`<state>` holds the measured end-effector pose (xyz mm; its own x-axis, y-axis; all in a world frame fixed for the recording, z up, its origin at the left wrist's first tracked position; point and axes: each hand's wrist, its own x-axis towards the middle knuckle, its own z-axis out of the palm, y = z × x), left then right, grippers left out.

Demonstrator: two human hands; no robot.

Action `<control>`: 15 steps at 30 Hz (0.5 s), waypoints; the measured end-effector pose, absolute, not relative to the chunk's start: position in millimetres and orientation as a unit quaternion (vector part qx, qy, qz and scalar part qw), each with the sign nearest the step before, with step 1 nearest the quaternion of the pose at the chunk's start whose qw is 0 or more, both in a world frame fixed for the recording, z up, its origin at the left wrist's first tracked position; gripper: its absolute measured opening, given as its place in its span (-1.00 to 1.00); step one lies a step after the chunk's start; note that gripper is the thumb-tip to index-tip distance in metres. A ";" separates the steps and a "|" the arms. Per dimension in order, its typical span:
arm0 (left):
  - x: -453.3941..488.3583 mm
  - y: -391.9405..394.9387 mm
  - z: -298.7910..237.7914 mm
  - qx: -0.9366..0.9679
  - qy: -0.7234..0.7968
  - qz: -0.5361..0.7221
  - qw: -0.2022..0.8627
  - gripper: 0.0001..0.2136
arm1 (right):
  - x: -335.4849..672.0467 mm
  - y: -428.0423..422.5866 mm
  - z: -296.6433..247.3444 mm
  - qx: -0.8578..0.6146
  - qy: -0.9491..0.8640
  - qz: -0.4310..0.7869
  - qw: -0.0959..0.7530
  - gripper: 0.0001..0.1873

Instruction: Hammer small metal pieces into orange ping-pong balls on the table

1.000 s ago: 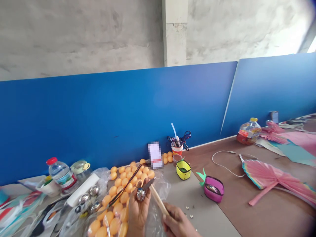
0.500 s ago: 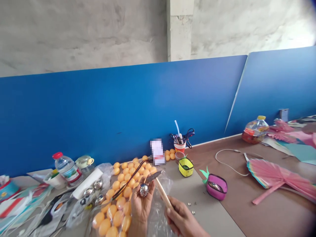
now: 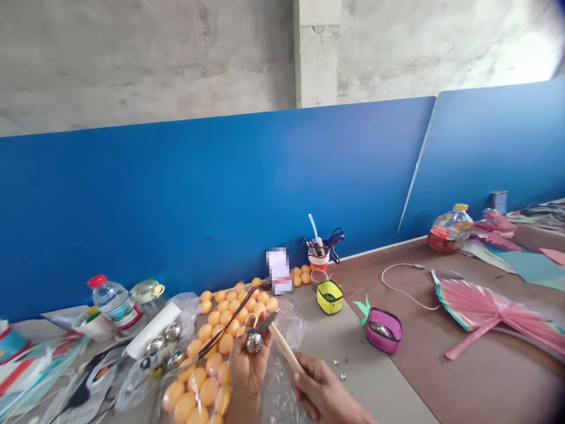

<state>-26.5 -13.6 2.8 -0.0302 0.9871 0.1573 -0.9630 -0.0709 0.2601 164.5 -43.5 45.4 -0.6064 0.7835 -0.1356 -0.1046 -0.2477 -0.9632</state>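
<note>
Though crumpled, bag (image 3: pixel 289 327) of orange balls (image 3: pixel 196 380).

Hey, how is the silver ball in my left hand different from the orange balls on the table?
The silver ball is mirror-shiny; the orange balls are matte. The silver ball is held up in the left hand, near the tool in the right hand; the orange balls lie heaped on clear plastic. It is one; they are many. Both are round and similar in size.

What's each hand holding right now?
Left hand: closed on a shiny silver ball.
Right hand: closed on a wooden-handled tool.
</note>
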 end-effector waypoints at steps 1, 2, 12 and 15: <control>-26.3 -13.4 3.1 0.152 0.040 0.716 0.681 -0.64 | 165.0 -43.5 46.2 -0.315 -0.523 0.725 0.320 -0.53; -26.0 -13.1 3.1 0.154 0.042 0.715 0.681 -0.64 | 165.5 -43.6 46.9 -0.310 -0.514 0.728 0.332 -0.50; -28.1 -6.9 -4.8 0.134 0.041 0.740 0.658 -0.61 | 164.4 -43.5 47.5 -0.329 -0.520 0.716 0.330 -0.57; -26.4 -5.6 -5.7 0.131 0.033 0.743 0.656 -0.63 | 165.6 -45.1 51.9 -0.319 -0.526 0.710 0.344 -0.50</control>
